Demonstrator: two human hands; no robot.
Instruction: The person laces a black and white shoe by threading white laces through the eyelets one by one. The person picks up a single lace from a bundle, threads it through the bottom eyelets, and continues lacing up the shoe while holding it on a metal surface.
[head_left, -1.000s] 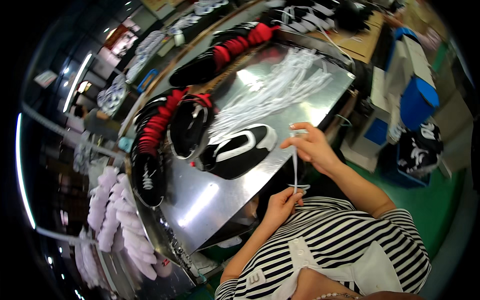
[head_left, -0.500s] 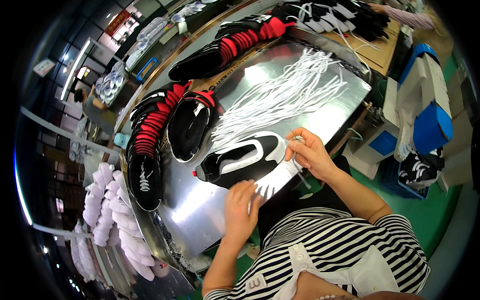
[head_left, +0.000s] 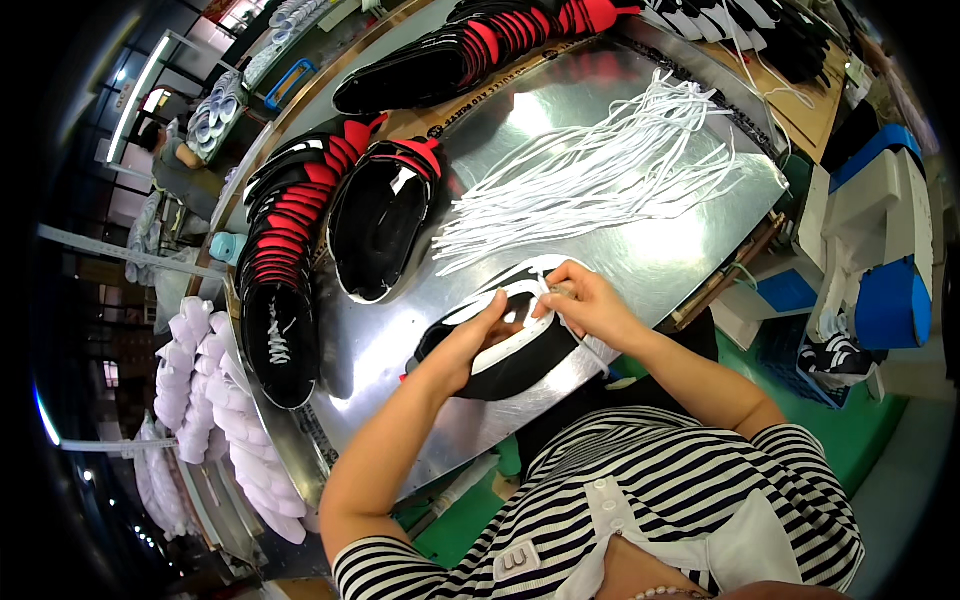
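Observation:
A black-and-white shoe upper lies on the metal tabletop in front of me. My left hand grips it by the white-edged opening, with fingers reaching inside. At the lace-hole end, my right hand has thumb and forefinger pinched together against the white edging. Whatever thin thing sits in that pinch is mostly hidden by the fingers. Just beyond the upper, a bundle of white shoelaces is spread across the table.
Black-and-red shoe uppers are nested in a row at left, beside a single upper. Another nested row lines the far edge. A white-and-blue machine stands at right. Pale shoe parts are stacked at lower left.
My left hand has gone from above the upper's near side to gripping its opening. The right hand has come left onto the lace-hole edge. The upper has turned, its white striped side now out of sight.

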